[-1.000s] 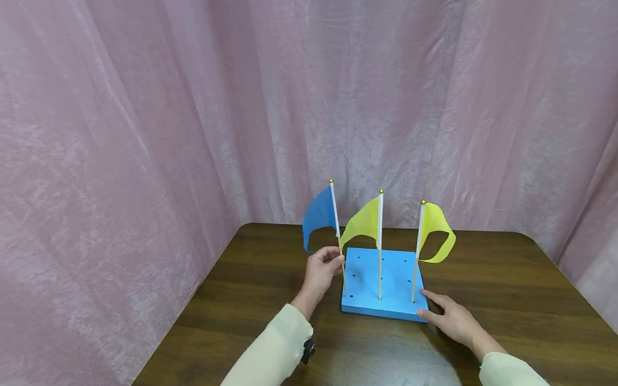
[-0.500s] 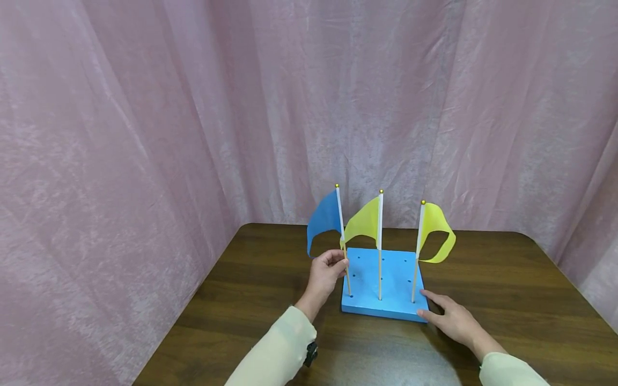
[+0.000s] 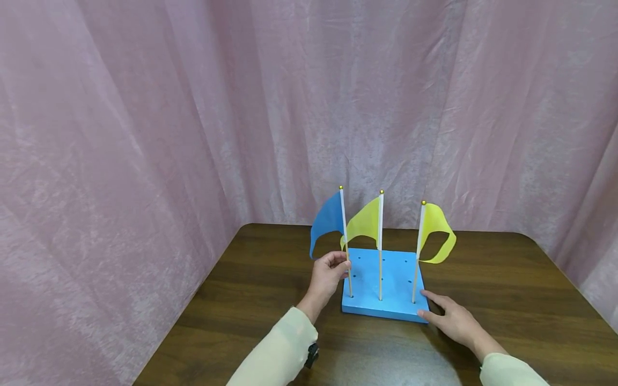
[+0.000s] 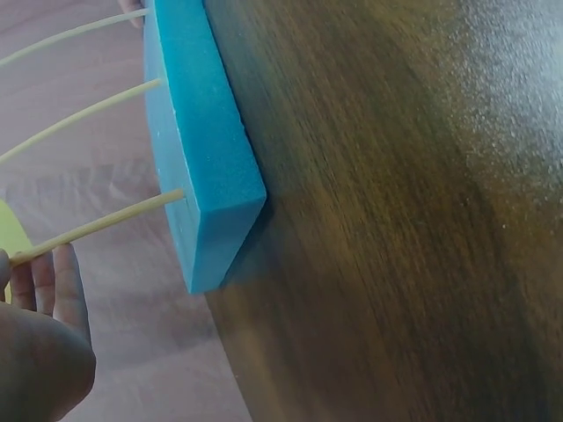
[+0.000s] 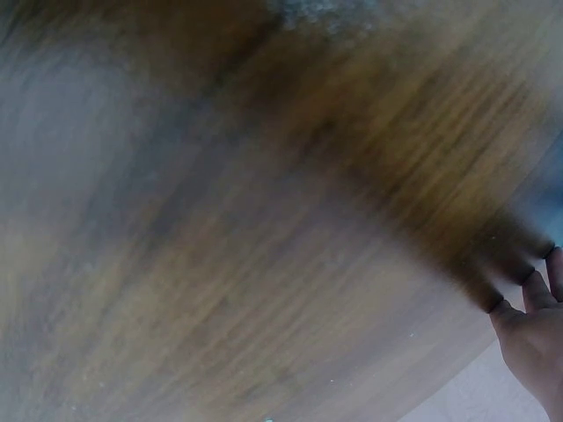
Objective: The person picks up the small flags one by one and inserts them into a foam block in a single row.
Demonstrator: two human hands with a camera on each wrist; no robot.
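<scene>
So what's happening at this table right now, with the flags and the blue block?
A person is working with small flags on sticks in a blue foam block on a wooden table. The left hand pinches the stick of the blue flag, whose foot is at the block's front left corner. The right hand rests flat against the block's right front corner. Two yellow flags stand beside it.

foam block (image 3: 386, 284) on the table (image 3: 507, 300), lower centre of frame | three flags in a row in its near edge: left flag (image 3: 333, 217), middle flag (image 3: 367, 222), right flag (image 3: 434, 230) | left hand (image 3: 325, 276) left of block, at left flag's stick | right hand (image 3: 451, 319) at block's lower-right corner | curtain (image 3: 193, 107) behind
</scene>
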